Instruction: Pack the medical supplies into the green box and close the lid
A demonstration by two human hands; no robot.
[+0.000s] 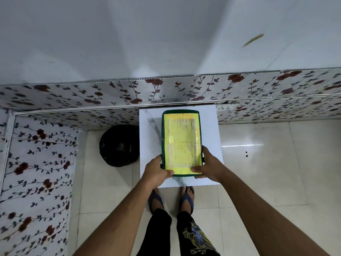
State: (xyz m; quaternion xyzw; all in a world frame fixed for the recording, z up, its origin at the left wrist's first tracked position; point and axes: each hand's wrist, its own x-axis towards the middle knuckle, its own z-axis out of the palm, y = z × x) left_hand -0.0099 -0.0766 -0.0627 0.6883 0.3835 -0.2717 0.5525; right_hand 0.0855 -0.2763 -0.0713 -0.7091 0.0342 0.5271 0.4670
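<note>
My left hand [156, 170] and right hand [206, 168] fingers clamp the green plastic box [181, 143] at its near corners; its long axis runs away from me, lid seemingly shut.

Bare table [209, 126] around green box [164, 115]

**Surroundings of the white counter**

A small white marble-patterned counter [210, 137] is set against a low wall clad in white panels printed with dark red roses [118, 93]. A round bin lined with a black plastic bag [119, 145] is seen just left of the counter on glossy cream floor tiles [258, 163]. Blue sandals [155, 199] are worn.
</note>
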